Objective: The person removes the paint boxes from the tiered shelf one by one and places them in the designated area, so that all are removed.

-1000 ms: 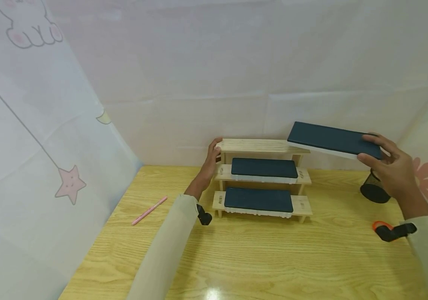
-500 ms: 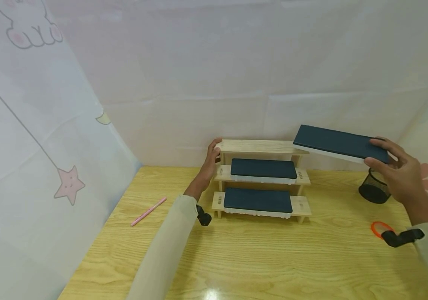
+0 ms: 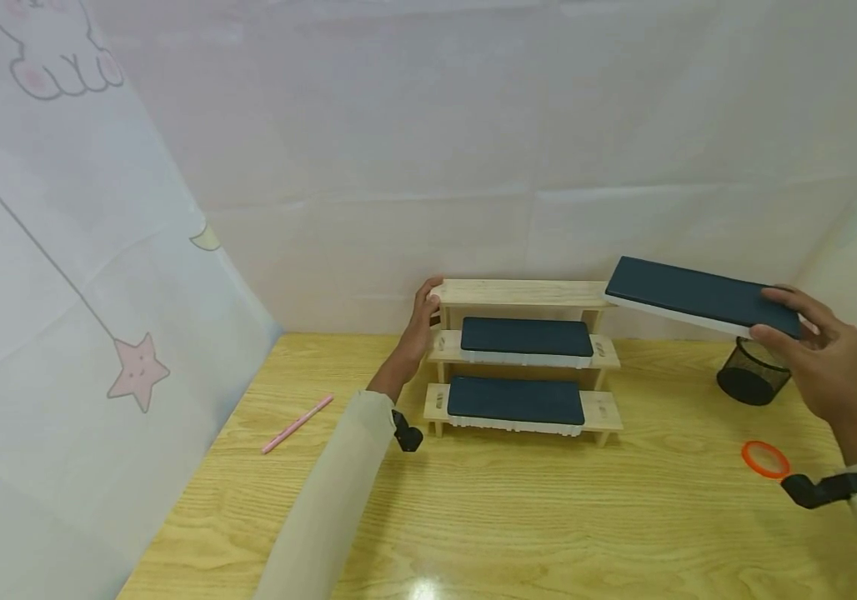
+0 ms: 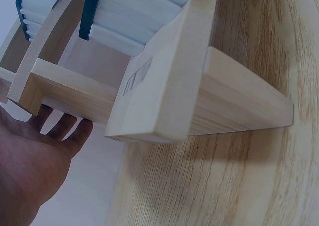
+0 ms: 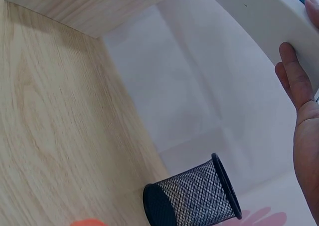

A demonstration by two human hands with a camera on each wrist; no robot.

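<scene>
A three-tier stepped wooden rack (image 3: 522, 292) stands on the table. My left hand (image 3: 418, 325) grips the left end of its top tier; in the left wrist view, the fingertips (image 4: 82, 131) press against the side panel. My right hand (image 3: 822, 354) holds the right end of a flat white box with a dark blue lid (image 3: 699, 292), raised and tilted right of the top tier. The thumb is in front and fingers lie over the lid; in the right wrist view, fingers (image 5: 295, 74) lie on its white underside. Two similar lidded boxes sit on the middle tier (image 3: 526, 336) and bottom tier (image 3: 516, 400).
A black mesh pen holder (image 3: 753, 375) stands beneath my right hand. An orange ring-shaped item (image 3: 766, 459) lies nearer on the table (image 3: 503, 517). A pink pen (image 3: 298, 425) lies to the left. A pale printed cloth (image 3: 428, 150) hangs behind.
My right hand and the box it holds have moved right and slightly down, away from the top tier. My left hand has stayed on the rack.
</scene>
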